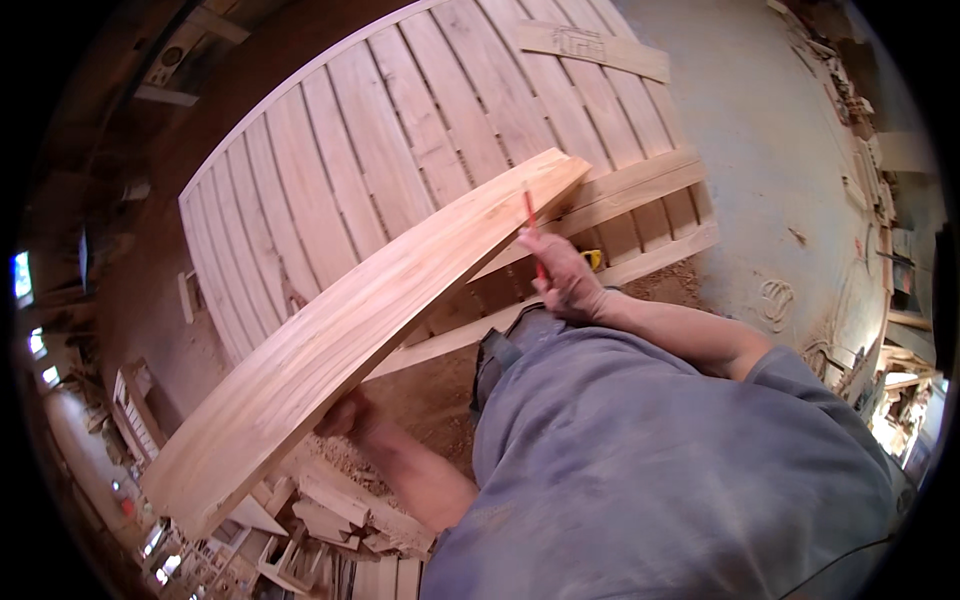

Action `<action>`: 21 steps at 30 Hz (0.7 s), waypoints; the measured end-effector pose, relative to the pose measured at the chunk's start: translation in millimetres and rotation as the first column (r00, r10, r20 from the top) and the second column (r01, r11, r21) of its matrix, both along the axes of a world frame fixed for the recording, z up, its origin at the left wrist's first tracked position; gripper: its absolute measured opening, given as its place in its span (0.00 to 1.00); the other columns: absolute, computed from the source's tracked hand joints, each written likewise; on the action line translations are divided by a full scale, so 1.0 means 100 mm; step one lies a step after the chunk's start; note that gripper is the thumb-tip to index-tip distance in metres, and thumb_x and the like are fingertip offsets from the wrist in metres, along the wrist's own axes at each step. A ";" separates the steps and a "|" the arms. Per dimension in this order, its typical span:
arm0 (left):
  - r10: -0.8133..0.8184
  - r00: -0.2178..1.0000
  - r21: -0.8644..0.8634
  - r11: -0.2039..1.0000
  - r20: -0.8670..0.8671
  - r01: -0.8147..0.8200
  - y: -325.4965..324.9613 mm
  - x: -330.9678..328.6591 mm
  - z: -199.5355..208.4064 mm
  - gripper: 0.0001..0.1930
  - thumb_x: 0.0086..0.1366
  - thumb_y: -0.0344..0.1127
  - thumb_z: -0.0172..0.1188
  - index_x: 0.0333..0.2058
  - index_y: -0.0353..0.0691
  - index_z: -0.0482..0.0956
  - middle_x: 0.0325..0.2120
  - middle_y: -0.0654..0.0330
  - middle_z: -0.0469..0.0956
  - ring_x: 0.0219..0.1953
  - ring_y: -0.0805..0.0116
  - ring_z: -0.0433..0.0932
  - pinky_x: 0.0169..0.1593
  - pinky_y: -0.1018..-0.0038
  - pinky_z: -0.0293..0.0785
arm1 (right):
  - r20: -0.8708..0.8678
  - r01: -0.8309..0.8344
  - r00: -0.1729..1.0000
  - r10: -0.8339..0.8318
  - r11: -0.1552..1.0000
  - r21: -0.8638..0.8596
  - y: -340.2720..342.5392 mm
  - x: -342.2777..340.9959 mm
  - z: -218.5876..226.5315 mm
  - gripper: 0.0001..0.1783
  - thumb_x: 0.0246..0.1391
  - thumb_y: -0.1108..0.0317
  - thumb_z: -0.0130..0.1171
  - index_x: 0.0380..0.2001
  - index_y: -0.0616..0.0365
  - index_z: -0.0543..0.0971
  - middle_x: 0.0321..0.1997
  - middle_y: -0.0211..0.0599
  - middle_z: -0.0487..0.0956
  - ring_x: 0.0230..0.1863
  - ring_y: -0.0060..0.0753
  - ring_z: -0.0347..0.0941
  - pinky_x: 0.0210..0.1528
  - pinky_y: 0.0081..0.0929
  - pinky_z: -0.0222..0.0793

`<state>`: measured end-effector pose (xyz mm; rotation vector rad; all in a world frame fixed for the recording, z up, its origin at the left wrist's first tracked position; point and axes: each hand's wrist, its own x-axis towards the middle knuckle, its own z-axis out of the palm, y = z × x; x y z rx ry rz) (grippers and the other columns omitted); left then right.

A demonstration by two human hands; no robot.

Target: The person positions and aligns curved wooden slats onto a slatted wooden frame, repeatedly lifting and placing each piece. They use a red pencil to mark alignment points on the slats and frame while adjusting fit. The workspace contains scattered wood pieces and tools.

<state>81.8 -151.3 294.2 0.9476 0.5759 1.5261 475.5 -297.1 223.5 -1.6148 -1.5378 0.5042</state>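
- Nearest, the person's grey shirt (690,440) fills the lower right, its lower edge lost past the picture's rim.
- Just left of it, the left hand (345,413) is at the near edge of the long wooden board (370,285); its fingers disappear beneath the wood, so I cannot tell how tightly they are closed.
- To the right, the right hand (570,278) is closed around a slim red pencil (529,208), which points away from the person; its far tip is blurred against the board, and whether it touches is unclear.
- Slanting from near left to far right, the board shows its broad pale face and its near edge; it hides part of what lies behind it.
- Partly covered by the right hand, a yellow object (593,260) shows too little to identify.
- Below the board at near left, wood offcuts (350,505) lie in a jumbled pile, some cut off by the board.
- Beyond the board, a large slatted wooden panel (400,125) spreads out, its near side partly covered; a short marked plank (595,48) lies across its far right.
- Farther right, a coil of cord (776,302) lies on the grey floor (770,150).
- Far left, bright windows (22,277) glow amid dim, indistinct clutter.
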 end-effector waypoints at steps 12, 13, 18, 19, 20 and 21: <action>0.013 1.000 -0.140 0.990 -0.005 -0.013 0.03 0.29 0.11 0.44 0.38 0.31 0.64 0.62 0.35 0.72 0.56 0.51 0.78 0.65 0.48 0.71 0.72 0.51 0.63 | -0.031 0.191 0.981 -0.192 0.981 -0.028 0.22 0.09 -0.12 0.43 0.44 0.83 0.59 0.68 0.63 0.67 0.69 0.55 0.71 0.73 0.56 0.64 0.75 0.43 0.60; 0.016 1.000 -0.154 0.988 0.006 -0.015 0.00 0.34 0.13 0.45 0.38 0.31 0.64 0.62 0.35 0.72 0.56 0.51 0.78 0.65 0.48 0.71 0.72 0.51 0.63 | 0.011 0.166 0.986 -0.166 0.985 -0.037 0.27 0.08 -0.14 0.44 0.44 0.83 0.59 0.69 0.63 0.65 0.69 0.55 0.70 0.73 0.57 0.64 0.75 0.43 0.59; 0.071 0.997 -0.208 0.976 0.021 -0.065 -0.08 0.45 0.20 0.45 0.37 0.31 0.63 0.63 0.34 0.72 0.56 0.50 0.77 0.65 0.47 0.71 0.72 0.51 0.64 | -0.001 0.007 1.000 -0.007 1.000 -0.026 0.36 0.01 -0.31 0.46 0.39 0.84 0.57 0.69 0.62 0.66 0.68 0.54 0.72 0.71 0.57 0.66 0.74 0.44 0.61; 0.086 0.996 -0.217 0.973 0.025 -0.079 -0.11 0.44 0.20 0.45 0.37 0.31 0.63 0.63 0.34 0.72 0.57 0.50 0.77 0.65 0.47 0.71 0.72 0.51 0.64 | 0.028 -0.016 0.999 0.017 1.000 -0.003 0.36 0.02 -0.35 0.47 0.38 0.84 0.57 0.69 0.62 0.66 0.68 0.55 0.72 0.71 0.57 0.67 0.73 0.44 0.62; 0.106 0.994 -0.227 0.969 0.025 -0.097 -0.16 0.42 0.23 0.45 0.37 0.31 0.63 0.63 0.34 0.71 0.57 0.50 0.77 0.65 0.47 0.71 0.72 0.51 0.64 | 0.002 -0.042 0.999 0.042 0.999 -0.011 0.35 -0.03 -0.40 0.47 0.38 0.83 0.59 0.69 0.62 0.66 0.68 0.55 0.72 0.71 0.56 0.67 0.73 0.43 0.62; 0.111 0.993 -0.230 0.968 0.048 -0.097 -0.15 0.47 0.19 0.45 0.37 0.30 0.63 0.63 0.34 0.71 0.57 0.50 0.77 0.65 0.47 0.71 0.72 0.51 0.64 | 0.004 -0.042 0.999 0.042 0.999 -0.017 0.35 0.02 -0.42 0.47 0.38 0.82 0.60 0.69 0.62 0.66 0.68 0.55 0.72 0.71 0.56 0.66 0.73 0.43 0.62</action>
